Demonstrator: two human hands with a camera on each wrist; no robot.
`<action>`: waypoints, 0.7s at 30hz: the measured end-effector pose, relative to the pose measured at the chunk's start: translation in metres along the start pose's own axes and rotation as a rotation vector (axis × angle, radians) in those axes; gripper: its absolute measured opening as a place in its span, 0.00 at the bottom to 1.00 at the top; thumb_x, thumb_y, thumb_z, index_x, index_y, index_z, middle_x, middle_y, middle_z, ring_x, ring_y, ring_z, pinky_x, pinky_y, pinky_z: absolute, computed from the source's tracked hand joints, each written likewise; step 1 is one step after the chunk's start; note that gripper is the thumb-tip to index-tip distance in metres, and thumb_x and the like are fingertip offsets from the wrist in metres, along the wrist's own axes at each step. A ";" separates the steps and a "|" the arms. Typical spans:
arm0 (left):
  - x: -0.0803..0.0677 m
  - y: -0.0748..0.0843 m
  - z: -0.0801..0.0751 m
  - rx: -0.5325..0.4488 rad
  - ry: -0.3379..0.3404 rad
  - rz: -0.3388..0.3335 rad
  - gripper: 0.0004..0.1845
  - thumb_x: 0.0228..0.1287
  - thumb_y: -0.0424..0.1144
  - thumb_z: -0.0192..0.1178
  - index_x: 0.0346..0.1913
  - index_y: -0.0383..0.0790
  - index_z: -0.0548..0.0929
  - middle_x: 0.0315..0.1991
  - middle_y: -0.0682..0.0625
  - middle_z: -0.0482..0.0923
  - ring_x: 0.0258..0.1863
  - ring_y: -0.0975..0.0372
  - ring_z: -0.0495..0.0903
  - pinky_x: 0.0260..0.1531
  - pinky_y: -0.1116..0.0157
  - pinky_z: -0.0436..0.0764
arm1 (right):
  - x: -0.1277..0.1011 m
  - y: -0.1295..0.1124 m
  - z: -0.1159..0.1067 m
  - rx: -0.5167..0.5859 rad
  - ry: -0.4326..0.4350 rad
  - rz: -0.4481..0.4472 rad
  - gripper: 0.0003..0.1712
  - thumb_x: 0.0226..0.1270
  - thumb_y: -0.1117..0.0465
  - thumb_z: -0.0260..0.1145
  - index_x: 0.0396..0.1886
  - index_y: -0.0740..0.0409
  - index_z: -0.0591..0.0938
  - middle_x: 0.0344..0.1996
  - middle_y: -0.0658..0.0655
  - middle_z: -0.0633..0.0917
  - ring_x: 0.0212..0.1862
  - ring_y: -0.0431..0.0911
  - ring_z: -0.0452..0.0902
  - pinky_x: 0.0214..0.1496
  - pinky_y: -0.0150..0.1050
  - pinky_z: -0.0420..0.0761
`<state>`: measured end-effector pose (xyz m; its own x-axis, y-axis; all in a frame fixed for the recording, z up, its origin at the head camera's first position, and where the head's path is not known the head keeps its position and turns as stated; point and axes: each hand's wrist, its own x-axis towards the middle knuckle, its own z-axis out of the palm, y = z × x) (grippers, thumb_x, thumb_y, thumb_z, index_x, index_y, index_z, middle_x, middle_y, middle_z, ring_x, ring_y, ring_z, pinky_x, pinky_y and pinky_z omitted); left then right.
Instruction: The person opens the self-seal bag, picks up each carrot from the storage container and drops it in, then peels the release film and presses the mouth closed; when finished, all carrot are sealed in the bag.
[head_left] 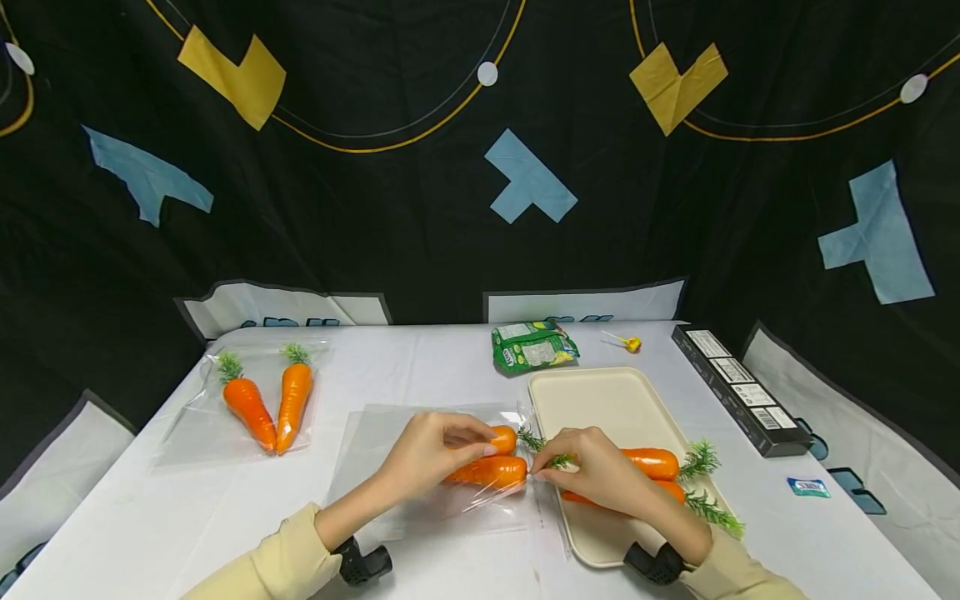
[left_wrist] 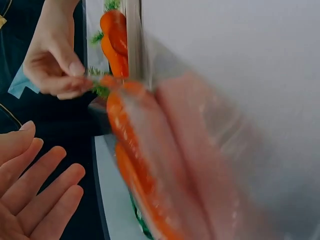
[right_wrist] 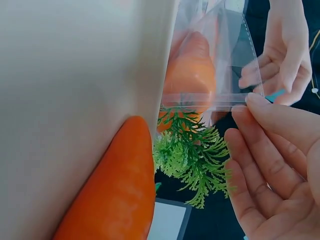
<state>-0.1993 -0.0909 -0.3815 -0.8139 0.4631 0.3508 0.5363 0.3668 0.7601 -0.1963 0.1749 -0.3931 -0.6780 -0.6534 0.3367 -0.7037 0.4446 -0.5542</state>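
Two orange carrots (head_left: 491, 472) lie inside a clear plastic bag (right_wrist: 245, 60), their green leafy tops (right_wrist: 195, 160) sticking out past its seal strip. With thumb and index finger my right hand (head_left: 600, 471) pinches a corner of the bag's mouth, most plainly in the right wrist view. My left hand (head_left: 435, 450) hovers by the bagged carrots; its fingers (left_wrist: 45, 190) are spread and relaxed, apart from the carrots in the left wrist view. To the right, a cream tray (head_left: 585, 396) bears two more carrots (head_left: 651, 462), partly hidden behind my right hand.
Another clear bag (head_left: 187, 425) at the left holds two carrots (head_left: 251, 412). Behind the tray lie a green snack packet (head_left: 534, 346) and a yellow lollipop (head_left: 632, 344). A long black box (head_left: 742, 387) and a small blue-green packet (head_left: 808, 487) are at the right.
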 end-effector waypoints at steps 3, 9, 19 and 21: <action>0.012 -0.001 -0.008 0.050 -0.025 -0.005 0.07 0.60 0.40 0.68 0.40 0.42 0.89 0.35 0.55 0.87 0.32 0.68 0.85 0.35 0.70 0.83 | -0.001 0.000 -0.001 -0.003 0.000 -0.005 0.04 0.61 0.65 0.71 0.33 0.50 0.88 0.32 0.39 0.85 0.39 0.35 0.79 0.44 0.39 0.82; 0.033 -0.010 -0.023 0.155 -0.119 -0.037 0.06 0.61 0.40 0.68 0.39 0.45 0.89 0.33 0.57 0.86 0.33 0.67 0.85 0.37 0.69 0.83 | -0.002 -0.001 -0.001 -0.006 0.004 -0.020 0.05 0.60 0.66 0.71 0.33 0.51 0.88 0.32 0.38 0.85 0.39 0.34 0.79 0.44 0.40 0.82; 0.059 -0.031 -0.039 0.304 -0.325 -0.006 0.08 0.59 0.38 0.69 0.39 0.39 0.88 0.32 0.54 0.87 0.31 0.67 0.84 0.32 0.71 0.82 | -0.003 0.002 0.000 -0.002 0.006 -0.041 0.02 0.61 0.62 0.71 0.34 0.52 0.88 0.32 0.43 0.86 0.39 0.34 0.79 0.43 0.38 0.82; 0.063 -0.036 -0.042 0.318 -0.350 -0.009 0.08 0.58 0.37 0.69 0.40 0.38 0.88 0.33 0.53 0.87 0.32 0.65 0.85 0.34 0.70 0.82 | -0.003 0.002 0.000 0.002 0.005 -0.046 0.02 0.62 0.61 0.70 0.34 0.52 0.88 0.32 0.44 0.86 0.39 0.34 0.79 0.43 0.38 0.82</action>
<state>-0.2796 -0.1085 -0.3641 -0.7238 0.6831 0.0980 0.6160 0.5755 0.5380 -0.1957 0.1778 -0.3956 -0.6460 -0.6699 0.3661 -0.7338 0.4126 -0.5397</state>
